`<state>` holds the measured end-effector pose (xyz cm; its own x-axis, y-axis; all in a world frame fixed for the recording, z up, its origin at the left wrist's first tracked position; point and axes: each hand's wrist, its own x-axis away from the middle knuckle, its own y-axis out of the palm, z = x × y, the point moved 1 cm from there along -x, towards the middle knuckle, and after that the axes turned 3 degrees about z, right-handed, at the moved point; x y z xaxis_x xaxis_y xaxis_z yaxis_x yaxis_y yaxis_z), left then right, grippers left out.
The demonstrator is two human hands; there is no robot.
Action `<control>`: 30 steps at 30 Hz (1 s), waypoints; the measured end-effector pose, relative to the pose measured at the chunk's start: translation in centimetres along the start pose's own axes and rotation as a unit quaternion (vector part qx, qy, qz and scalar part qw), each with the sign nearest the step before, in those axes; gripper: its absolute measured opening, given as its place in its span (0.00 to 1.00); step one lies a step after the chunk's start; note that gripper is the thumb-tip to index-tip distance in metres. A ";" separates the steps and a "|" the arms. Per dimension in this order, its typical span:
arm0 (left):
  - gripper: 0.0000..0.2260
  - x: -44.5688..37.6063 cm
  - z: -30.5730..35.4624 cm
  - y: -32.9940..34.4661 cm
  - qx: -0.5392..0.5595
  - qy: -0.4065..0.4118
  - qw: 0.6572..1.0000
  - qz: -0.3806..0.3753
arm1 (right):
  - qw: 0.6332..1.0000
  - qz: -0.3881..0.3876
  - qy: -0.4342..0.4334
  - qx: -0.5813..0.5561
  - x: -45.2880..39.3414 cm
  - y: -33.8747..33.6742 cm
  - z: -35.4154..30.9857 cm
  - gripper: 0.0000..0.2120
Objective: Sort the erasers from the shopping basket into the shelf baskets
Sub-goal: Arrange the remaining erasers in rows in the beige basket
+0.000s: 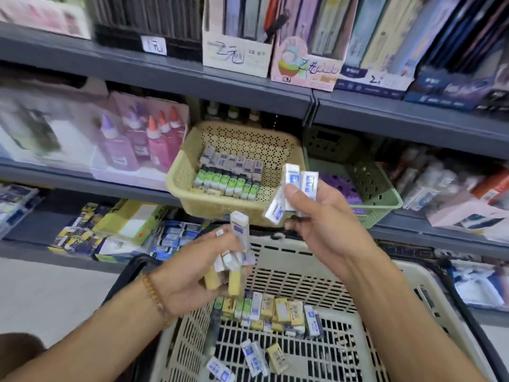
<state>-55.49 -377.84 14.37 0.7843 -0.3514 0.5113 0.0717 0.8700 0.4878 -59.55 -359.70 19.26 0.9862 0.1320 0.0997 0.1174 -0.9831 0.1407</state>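
My right fingers (296, 193) are curled round a loose fan of white-and-blue erasers (292, 188), thumb pressed across their fronts, and I hold them just in front of the near right corner of the tan shelf basket (190, 172). My left hand (198, 274) grips a bigger mixed bundle (234, 260): white ones standing up, yellow ones poking out underneath, above the far rim of the shopping basket (275, 257).

The risk I see is in that left bundle. It looks overfull, and the lower yellow pieces seem barely pinched, so any shift of grip could shed them; over the basket they would fall back among the loose erasers (275, 312) on its floor, but further left they would hit the floor.

The right fan is splayed too, and one piece angles out low, so tipping it toward the shelf could drop it short of the rim.

Sorting could also go wrong: the tan basket holds neat rows, green-labelled in front, and the green shelf basket (380, 188) sits touching it on the right, so a hasty release may land in the wrong one or knock the rows over.
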 end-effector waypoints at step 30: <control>0.07 0.4 13.3 -9.7 0.170 0.100 0.980 -0.012 | 0.885 0.098 0.141 0.432 -22.3 7.0 3.6 0.13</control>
<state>-64.05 -391.05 19.28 0.8925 -0.2666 0.3638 -0.0907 0.6841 0.7237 -80.28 -370.02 14.50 0.9432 -0.1456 0.2986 0.1129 -0.7048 -0.7004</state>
